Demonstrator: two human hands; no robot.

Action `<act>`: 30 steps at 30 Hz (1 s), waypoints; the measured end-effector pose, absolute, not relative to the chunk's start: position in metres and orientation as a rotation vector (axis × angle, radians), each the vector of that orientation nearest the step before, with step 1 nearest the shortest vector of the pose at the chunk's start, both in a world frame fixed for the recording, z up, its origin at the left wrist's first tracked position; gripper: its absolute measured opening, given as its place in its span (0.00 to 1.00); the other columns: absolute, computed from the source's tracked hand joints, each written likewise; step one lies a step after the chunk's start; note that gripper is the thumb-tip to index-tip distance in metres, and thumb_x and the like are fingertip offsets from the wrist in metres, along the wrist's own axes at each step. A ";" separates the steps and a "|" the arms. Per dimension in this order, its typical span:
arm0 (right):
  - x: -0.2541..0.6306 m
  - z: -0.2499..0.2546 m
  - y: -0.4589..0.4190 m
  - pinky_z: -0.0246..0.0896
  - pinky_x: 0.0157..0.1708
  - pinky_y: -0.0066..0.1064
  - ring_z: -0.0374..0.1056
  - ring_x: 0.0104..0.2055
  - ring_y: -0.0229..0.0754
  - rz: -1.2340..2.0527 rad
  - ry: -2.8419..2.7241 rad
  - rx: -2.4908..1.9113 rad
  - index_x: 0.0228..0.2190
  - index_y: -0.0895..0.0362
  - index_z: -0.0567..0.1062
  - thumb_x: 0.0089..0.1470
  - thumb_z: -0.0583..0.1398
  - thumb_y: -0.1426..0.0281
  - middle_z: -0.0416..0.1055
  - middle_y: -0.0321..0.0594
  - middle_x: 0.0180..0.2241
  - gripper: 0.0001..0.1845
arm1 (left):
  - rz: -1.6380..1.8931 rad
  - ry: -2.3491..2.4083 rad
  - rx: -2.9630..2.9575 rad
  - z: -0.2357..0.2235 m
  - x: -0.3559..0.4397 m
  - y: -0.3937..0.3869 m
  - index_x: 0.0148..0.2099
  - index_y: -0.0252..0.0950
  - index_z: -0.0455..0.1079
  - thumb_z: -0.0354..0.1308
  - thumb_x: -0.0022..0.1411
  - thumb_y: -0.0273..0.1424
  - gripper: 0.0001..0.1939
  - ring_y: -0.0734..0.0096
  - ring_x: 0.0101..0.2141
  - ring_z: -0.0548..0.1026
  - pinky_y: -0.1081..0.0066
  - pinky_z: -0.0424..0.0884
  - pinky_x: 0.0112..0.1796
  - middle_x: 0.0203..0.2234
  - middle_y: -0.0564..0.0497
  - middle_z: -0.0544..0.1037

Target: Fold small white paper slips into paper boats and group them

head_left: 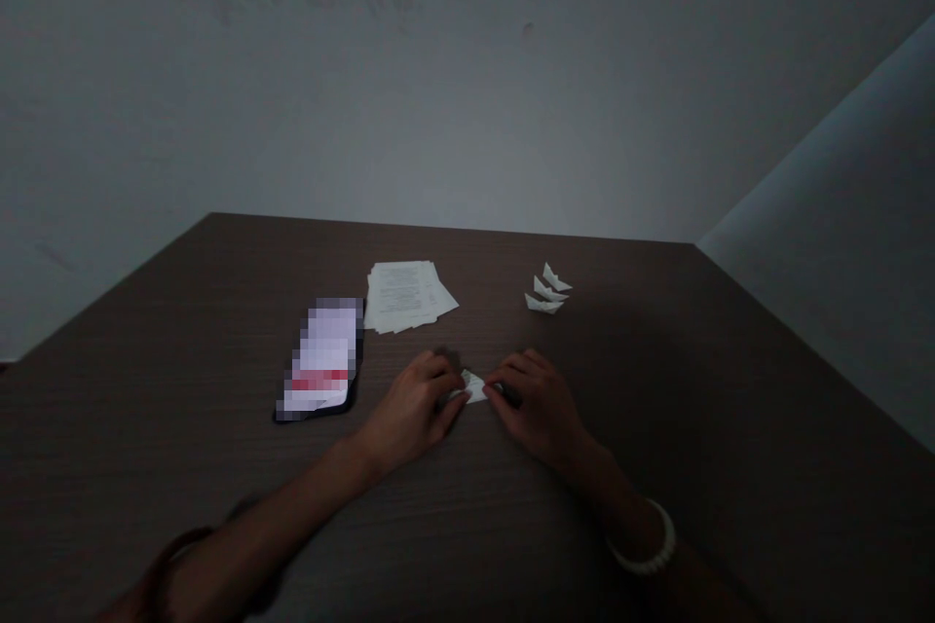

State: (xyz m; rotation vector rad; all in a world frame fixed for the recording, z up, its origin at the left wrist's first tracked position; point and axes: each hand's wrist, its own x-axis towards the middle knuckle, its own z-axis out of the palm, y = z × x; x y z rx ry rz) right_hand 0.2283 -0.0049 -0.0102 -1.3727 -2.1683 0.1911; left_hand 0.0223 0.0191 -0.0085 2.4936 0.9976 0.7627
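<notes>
A small folded piece of white paper [474,387] is held low over the middle of the table between my two hands. My left hand [422,401] pinches its left side, thumb below and fingers above. From the right, my right hand [532,401] grips the other side between thumb and fingertips. Parts of the paper are covered by the fingers. Beyond my right hand stand several small paper boats [546,292] in a tight group. A stack of printed paper sheets [403,295] lies beyond my left hand, its edges uneven.
A phone [321,360] with a lit, pixelated screen lies left of my hands, close to the sheets. The dark wooden table [182,331] meets a pale wall [438,117] at its far edge. Light is dim.
</notes>
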 end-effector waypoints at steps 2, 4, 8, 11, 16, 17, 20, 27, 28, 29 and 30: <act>0.228 -0.010 -0.005 0.60 0.41 0.35 0.65 0.38 0.43 0.182 -2.165 -1.369 0.31 0.55 0.76 0.55 0.62 0.75 0.73 0.38 0.33 0.03 | 0.761 0.994 2.487 -0.009 0.021 0.019 0.41 0.33 0.74 0.57 0.63 0.29 0.07 0.60 0.40 0.69 0.61 0.69 0.41 0.35 0.45 0.73; 0.227 -0.010 -0.005 0.60 0.41 0.35 0.64 0.39 0.44 0.147 -2.182 -1.355 0.32 0.55 0.76 0.55 0.62 0.75 0.72 0.39 0.34 0.03 | 0.751 0.994 2.475 -0.009 0.021 0.019 0.41 0.32 0.74 0.59 0.61 0.29 0.07 0.59 0.40 0.69 0.60 0.70 0.42 0.36 0.45 0.73; 0.228 -0.009 -0.007 0.59 0.42 0.36 0.63 0.39 0.44 0.063 -2.297 -1.262 0.34 0.55 0.76 0.56 0.60 0.77 0.73 0.39 0.34 0.06 | 0.760 1.001 2.436 -0.009 0.022 0.020 0.41 0.33 0.74 0.59 0.61 0.29 0.07 0.60 0.40 0.69 0.60 0.70 0.42 0.36 0.45 0.74; 0.230 -0.008 -0.008 0.58 0.41 0.35 0.62 0.39 0.43 0.041 -2.375 -1.169 0.34 0.54 0.77 0.54 0.61 0.80 0.72 0.38 0.34 0.10 | 0.757 1.009 2.392 -0.009 0.022 0.021 0.40 0.33 0.74 0.59 0.61 0.28 0.06 0.61 0.40 0.70 0.60 0.70 0.43 0.36 0.45 0.74; 0.233 -0.006 -0.007 0.56 0.39 0.34 0.63 0.39 0.42 0.081 -2.423 -1.100 0.35 0.51 0.78 0.53 0.61 0.81 0.73 0.37 0.36 0.12 | 0.712 1.028 2.368 -0.004 0.021 0.022 0.40 0.34 0.74 0.59 0.60 0.25 0.06 0.60 0.41 0.70 0.60 0.70 0.43 0.36 0.46 0.75; 0.233 -0.005 -0.007 0.56 0.39 0.34 0.63 0.39 0.42 0.089 -2.428 -1.103 0.35 0.51 0.78 0.53 0.61 0.80 0.73 0.37 0.36 0.12 | 0.696 1.033 2.367 -0.002 0.020 0.022 0.40 0.33 0.74 0.59 0.59 0.25 0.06 0.60 0.41 0.70 0.59 0.70 0.43 0.36 0.45 0.75; 0.233 -0.005 -0.007 0.55 0.39 0.34 0.63 0.40 0.42 0.084 -2.436 -1.113 0.35 0.51 0.79 0.53 0.62 0.80 0.73 0.37 0.36 0.13 | 0.640 1.033 2.364 0.001 0.019 0.023 0.40 0.34 0.74 0.57 0.59 0.23 0.07 0.60 0.41 0.70 0.59 0.70 0.43 0.36 0.46 0.75; 0.233 -0.006 -0.008 0.56 0.40 0.35 0.63 0.41 0.42 0.122 -2.434 -1.156 0.36 0.51 0.79 0.54 0.61 0.80 0.74 0.36 0.37 0.13 | 0.580 0.930 2.380 0.000 0.010 0.031 0.44 0.36 0.75 0.54 0.57 0.19 0.15 0.61 0.43 0.72 0.58 0.71 0.45 0.40 0.45 0.75; 0.233 -0.005 -0.008 0.57 0.41 0.35 0.63 0.41 0.42 0.127 -2.434 -1.164 0.35 0.51 0.79 0.53 0.61 0.80 0.74 0.37 0.37 0.13 | 0.580 0.912 2.377 0.000 0.009 0.032 0.44 0.37 0.75 0.54 0.57 0.19 0.15 0.61 0.43 0.72 0.58 0.71 0.45 0.40 0.46 0.75; 0.233 -0.005 -0.008 0.57 0.41 0.35 0.63 0.41 0.43 0.132 -2.429 -1.168 0.35 0.51 0.79 0.53 0.61 0.80 0.74 0.37 0.37 0.13 | 0.586 0.895 2.374 0.000 0.007 0.033 0.45 0.37 0.75 0.54 0.56 0.19 0.16 0.61 0.43 0.72 0.58 0.71 0.45 0.41 0.46 0.75; 0.233 -0.004 -0.008 0.57 0.41 0.35 0.63 0.41 0.43 0.136 -2.423 -1.171 0.36 0.50 0.79 0.53 0.61 0.81 0.74 0.37 0.37 0.14 | 0.598 0.884 2.371 0.001 0.006 0.034 0.45 0.37 0.74 0.54 0.56 0.19 0.16 0.62 0.43 0.73 0.59 0.71 0.45 0.41 0.46 0.75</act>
